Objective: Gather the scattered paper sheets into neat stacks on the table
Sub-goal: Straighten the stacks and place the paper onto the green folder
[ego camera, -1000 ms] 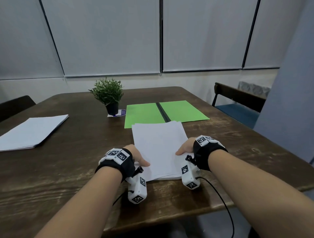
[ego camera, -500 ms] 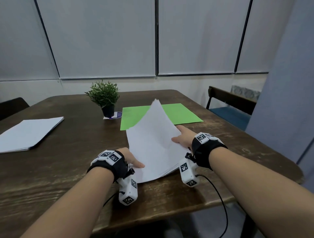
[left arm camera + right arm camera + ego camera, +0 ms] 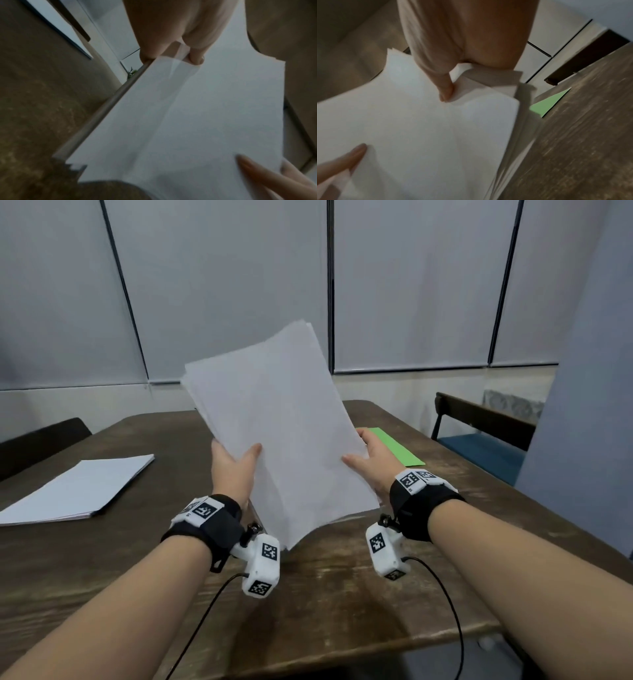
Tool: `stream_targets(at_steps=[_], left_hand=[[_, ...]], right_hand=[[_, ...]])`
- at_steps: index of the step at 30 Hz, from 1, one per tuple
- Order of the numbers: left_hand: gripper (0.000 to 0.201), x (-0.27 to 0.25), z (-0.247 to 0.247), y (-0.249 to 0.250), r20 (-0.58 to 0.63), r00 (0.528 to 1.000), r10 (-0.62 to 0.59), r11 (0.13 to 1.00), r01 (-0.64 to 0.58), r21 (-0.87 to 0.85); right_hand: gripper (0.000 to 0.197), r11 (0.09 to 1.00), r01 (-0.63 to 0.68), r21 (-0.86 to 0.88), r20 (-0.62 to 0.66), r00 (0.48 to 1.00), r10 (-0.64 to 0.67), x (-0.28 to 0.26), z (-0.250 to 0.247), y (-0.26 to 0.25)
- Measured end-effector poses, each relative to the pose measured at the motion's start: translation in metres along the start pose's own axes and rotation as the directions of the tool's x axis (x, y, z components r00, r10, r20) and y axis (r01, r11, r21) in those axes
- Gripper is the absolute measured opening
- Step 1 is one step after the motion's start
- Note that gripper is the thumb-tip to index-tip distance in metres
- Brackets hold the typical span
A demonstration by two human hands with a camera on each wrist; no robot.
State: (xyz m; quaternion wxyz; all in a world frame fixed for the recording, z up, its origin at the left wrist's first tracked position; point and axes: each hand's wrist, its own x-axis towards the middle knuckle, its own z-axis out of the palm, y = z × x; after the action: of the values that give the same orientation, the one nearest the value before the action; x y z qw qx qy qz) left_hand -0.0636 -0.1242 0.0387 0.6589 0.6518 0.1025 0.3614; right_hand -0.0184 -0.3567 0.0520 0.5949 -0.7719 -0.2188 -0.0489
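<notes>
1. While both hands are raised above the wooden surface point(image 3: 342, 594), a sheaf of white paper sheets point(image 3: 281, 433) is held between them, tilted up on end with its top corner leaning to the right
2. The left hand point(image 3: 233, 470) has its grip closed on the sheaf's left edge: the thumb lies across the front face and the fingers are curled behind; the left wrist view shows fingertips point(image 3: 197, 58) pinching the edge of the sheets point(image 3: 188, 115)
3. The right hand point(image 3: 373, 463) grips the right edge the same way, thumb on the front and fingers wrapped behind, and the right wrist view shows a fingertip point(image 3: 446, 93) pressing into the paper point(image 3: 419, 128) where a few sheets fan apart
4. The edges of the sheaf are not flush; several corners step out from one another at the top and at the bottom
5. The sheaf's lowest corner hangs near the surface close to the left wrist camera; whether it touches the wood I cannot tell
6. A second stack of white paper point(image 3: 78, 491) lies flat on the surface well to the left
7. A strip of green sheet point(image 3: 397, 448) shows on the surface just beyond the right hand
8. A dark chair with a blue seat point(image 3: 479, 440) stands at the far right, and grey blinds point(image 3: 222, 285) cover the wall behind
</notes>
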Motion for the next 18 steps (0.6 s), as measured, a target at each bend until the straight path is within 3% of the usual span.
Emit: stream_targets(at_steps=[4, 9, 11, 15, 18], left_hand=[[0.046, -0.001, -0.003, 0.016, -0.02, 0.988, 0.155, 0.988, -0.154, 0.019], [0.051, -0.015, -0.013, 0.022, 0.014, 0.974, 0.225, 0.973, -0.226, 0.039], [0.057, -0.013, -0.014, 0.025, 0.056, 0.969, 0.241, 0.968, -0.244, 0.058], [0.07, 0.004, -0.01, 0.031, 0.083, 0.966, 0.244, 0.962, -0.252, 0.109], [0.074, 0.016, -0.007, 0.04, 0.095, 0.954, 0.284, 0.951, -0.293, 0.096]], right_hand=[[0.045, 0.999, 0.024, 0.038, -0.014, 1.0, -0.024, 0.009, 0.018, -0.003], [0.061, 0.988, -0.041, 0.146, 0.036, 0.999, 0.036, 0.011, 0.024, -0.004], [0.054, 0.983, -0.073, 0.166, 0.039, 0.997, 0.067, 0.01, 0.024, -0.009], [0.049, 0.996, -0.071, -0.049, 0.008, 0.997, 0.071, 0.016, 0.022, -0.013], [0.034, 0.994, -0.082, -0.068, -0.044, 0.996, 0.079, 0.02, 0.02, -0.01]])
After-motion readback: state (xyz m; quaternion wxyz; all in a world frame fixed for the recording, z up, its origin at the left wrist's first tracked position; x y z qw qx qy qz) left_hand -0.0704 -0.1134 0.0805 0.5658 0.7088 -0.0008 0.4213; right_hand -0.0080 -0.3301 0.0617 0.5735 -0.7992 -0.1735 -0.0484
